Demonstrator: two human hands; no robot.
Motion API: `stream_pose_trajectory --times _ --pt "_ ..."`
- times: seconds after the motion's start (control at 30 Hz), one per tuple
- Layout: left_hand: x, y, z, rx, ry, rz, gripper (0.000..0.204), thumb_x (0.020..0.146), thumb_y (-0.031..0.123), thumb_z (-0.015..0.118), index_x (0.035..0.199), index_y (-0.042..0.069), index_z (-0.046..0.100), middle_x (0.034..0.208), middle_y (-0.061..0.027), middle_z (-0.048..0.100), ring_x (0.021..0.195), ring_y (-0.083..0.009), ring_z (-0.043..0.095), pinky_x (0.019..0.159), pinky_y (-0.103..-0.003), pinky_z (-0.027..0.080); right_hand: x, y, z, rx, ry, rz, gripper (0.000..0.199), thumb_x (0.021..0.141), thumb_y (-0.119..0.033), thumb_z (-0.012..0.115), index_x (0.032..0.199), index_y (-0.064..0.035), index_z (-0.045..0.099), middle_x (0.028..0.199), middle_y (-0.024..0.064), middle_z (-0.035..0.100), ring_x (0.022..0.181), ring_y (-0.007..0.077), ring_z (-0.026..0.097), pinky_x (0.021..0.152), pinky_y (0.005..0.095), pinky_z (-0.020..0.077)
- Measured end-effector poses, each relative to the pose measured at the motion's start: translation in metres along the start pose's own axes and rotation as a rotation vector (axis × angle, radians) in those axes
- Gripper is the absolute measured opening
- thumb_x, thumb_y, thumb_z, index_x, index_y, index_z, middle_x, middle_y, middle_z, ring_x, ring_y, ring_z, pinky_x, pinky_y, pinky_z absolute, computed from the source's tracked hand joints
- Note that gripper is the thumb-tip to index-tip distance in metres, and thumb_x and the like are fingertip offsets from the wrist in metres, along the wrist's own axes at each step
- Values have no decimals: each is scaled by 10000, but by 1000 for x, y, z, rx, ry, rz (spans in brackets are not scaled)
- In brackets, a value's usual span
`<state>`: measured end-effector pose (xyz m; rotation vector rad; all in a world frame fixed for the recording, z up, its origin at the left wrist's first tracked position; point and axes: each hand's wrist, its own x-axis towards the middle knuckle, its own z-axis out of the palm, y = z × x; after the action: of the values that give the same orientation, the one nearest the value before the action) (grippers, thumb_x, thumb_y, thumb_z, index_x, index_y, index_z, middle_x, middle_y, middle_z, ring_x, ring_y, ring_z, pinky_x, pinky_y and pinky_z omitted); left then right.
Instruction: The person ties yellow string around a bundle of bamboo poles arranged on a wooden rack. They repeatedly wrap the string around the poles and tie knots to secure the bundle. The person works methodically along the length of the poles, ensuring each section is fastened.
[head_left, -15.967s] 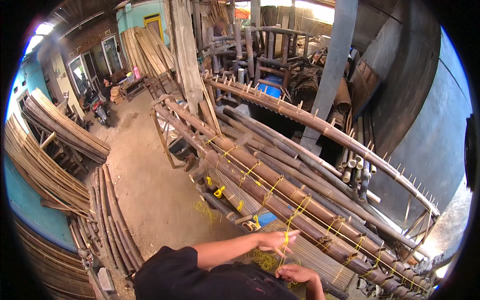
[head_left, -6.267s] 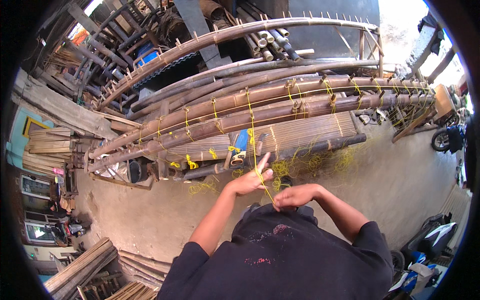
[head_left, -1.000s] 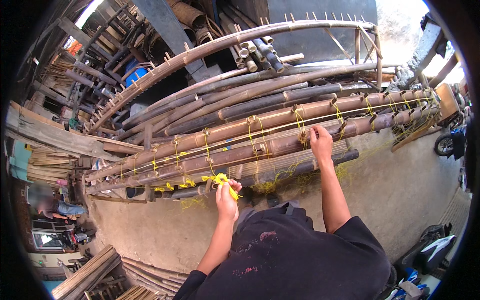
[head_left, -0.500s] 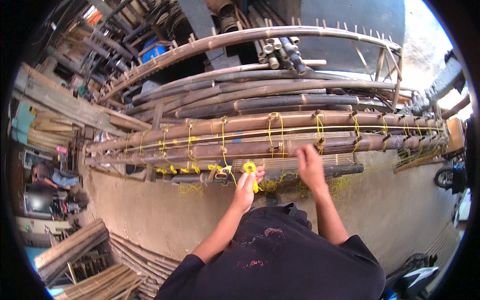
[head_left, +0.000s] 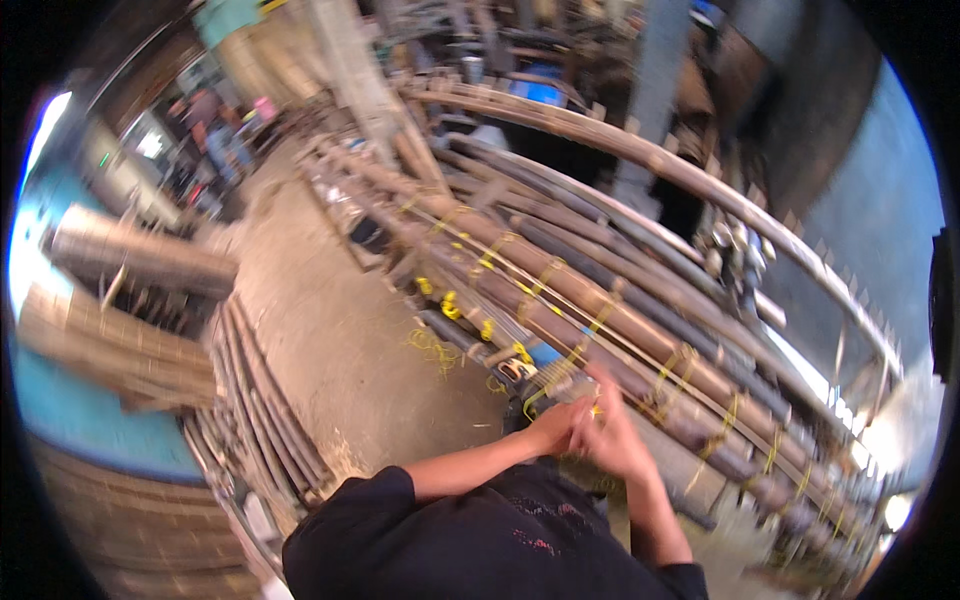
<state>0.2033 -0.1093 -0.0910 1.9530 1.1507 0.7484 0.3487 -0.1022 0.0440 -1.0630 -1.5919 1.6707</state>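
Observation:
My left hand [head_left: 553, 430] and right hand [head_left: 614, 437] are together in front of my body, smeared by motion. A bit of yellow cord [head_left: 597, 410] shows between them, with the left fingers closed around its bundle; most of it is hidden. How the right fingers are bent is unclear. Just beyond my hands run two long brown bamboo poles, the near pole [head_left: 520, 303] and the far pole [head_left: 590, 290], bound with yellow cord ties. Close to my left hand lies a handsaw [head_left: 512, 371] with a pale handle. Several small yellow cord bundles [head_left: 450, 306] hang along the near side.
Behind the poles lie more bamboo lengths [head_left: 640, 255] and a curved rail with short pegs [head_left: 640, 150]. Tangled yellow cord [head_left: 432, 348] trails over the concrete floor [head_left: 330, 350]. Split bamboo stacks [head_left: 120, 345] stand at left. A person [head_left: 212, 130] is far off.
My view has swung left, so the poles now slant down to the right. My hands, apart before with the yellow cord bundle in the left, have come together.

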Motion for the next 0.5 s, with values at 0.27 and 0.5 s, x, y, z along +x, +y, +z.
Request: stream_pose_trajectory --times 0.27,0.5 --pt "-11 23 -39 -888 -1 -191 259 1055 287 356 1058 64 487 888 -18 517 748 -102 526 669 -283 479 34 35 -12 134 36 84 122 936 -120 572 1046 -69 556 654 7 542 468 89 445 443 256 366" --pt "-15 28 -57 -634 -20 -210 338 1055 337 354 1166 43 478 941 -17 503 814 -102 532 708 -289 475 39 29 -3 813 159 225 180 967 -297 546 881 -141 521 603 -51 379 444 70 310 427 236 253"
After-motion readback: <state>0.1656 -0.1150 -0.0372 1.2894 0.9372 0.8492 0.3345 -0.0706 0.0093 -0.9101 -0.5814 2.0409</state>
